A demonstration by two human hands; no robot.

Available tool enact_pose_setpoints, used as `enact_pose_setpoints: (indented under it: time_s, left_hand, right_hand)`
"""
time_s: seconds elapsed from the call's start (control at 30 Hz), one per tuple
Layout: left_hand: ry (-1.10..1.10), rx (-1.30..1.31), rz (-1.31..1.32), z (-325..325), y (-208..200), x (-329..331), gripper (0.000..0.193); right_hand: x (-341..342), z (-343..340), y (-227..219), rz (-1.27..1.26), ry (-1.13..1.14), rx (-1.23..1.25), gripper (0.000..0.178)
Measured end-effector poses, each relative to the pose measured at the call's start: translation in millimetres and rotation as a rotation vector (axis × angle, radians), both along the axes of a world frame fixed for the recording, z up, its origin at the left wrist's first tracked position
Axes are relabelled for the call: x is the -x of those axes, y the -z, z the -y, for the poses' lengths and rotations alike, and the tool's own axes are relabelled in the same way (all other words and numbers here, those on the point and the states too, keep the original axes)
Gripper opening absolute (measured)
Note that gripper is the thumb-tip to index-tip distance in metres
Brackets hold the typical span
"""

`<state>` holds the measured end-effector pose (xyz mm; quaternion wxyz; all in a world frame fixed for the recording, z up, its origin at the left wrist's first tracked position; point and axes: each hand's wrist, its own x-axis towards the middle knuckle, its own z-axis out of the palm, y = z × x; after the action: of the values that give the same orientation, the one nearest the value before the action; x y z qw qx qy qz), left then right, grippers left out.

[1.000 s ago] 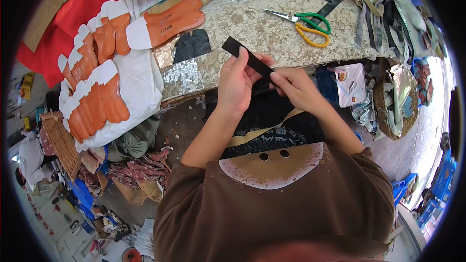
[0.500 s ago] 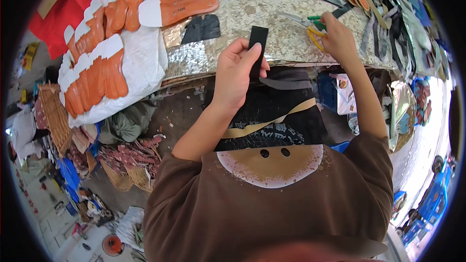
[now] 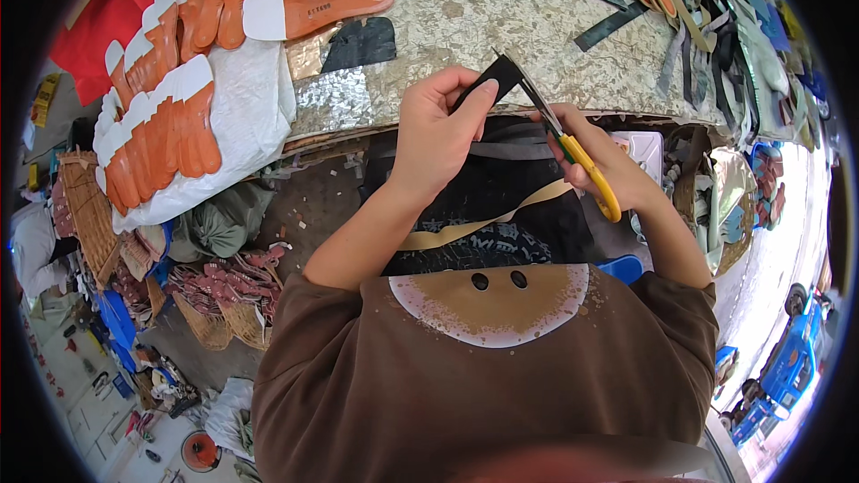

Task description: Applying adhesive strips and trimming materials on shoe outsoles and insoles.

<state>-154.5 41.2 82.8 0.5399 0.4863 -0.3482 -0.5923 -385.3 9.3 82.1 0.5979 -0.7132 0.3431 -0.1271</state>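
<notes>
Between the thumb and fingers of my left hand (image 3: 440, 130) is a short black strip (image 3: 503, 74), tilted up to the right. My right hand (image 3: 601, 156) grips scissors (image 3: 586, 170) with yellow and green handles. Their blades reach up and left to the end of the strip; whether they are parted around it I cannot tell. Both hands are held over the near edge of the worktable (image 3: 474, 13). A black apron (image 3: 483, 215) with a tan tie (image 3: 488, 224) hangs below them.
Orange insoles with white ends (image 3: 188, 139) lie in rows on a white sheet (image 3: 255, 98) at the left. A dark patch (image 3: 360, 43) and a loose black strip (image 3: 611, 27) rest on the table. Strips and straps (image 3: 729, 45) pile up at the right. Baskets (image 3: 88, 206) stand at lower left.
My right hand has come from the tabletop toward my left, bringing the scissors to the strip. The strip in my left hand has turned from upright to slanting right.
</notes>
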Motion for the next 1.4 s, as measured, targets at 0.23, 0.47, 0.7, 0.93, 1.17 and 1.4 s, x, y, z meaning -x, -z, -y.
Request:
enact_pose_setpoints:
  time_s: [0.23,0.47,0.7,0.93,1.17,1.4]
  left_hand:
    - [0.069,0.018,0.051,-3.2,5.0,0.9,0.012]
    - [0.099,0.015,0.038,-5.0,8.9,3.0,0.013]
    - [0.177,-0.029,0.072,-23.4,20.7,1.2,0.013]
    - [0.62,-0.23,-0.098,-46.5,11.7,-2.8,0.01]
    - [0.89,-0.006,-0.07,-56.7,-18.1,-2.5,0.006]
    - [0.106,0.64,0.501,-35.2,-0.5,-22.0,0.007]
  right_hand:
    - [-4.8,-4.5,7.0,-0.068,0.038,0.035,0.1]
    - [-4.7,-12.7,16.7,-0.053,0.06,0.042,0.1]
    - [13.3,-35.5,23.7,-0.056,0.03,-0.228,0.074]
    - [34.3,6.0,42.0,-0.227,0.269,0.093,0.063]
    - [30.8,79.6,30.1,-0.382,0.372,0.983,0.038]
    - [-58.2,-24.8,11.6,0.26,0.014,0.156,0.058]
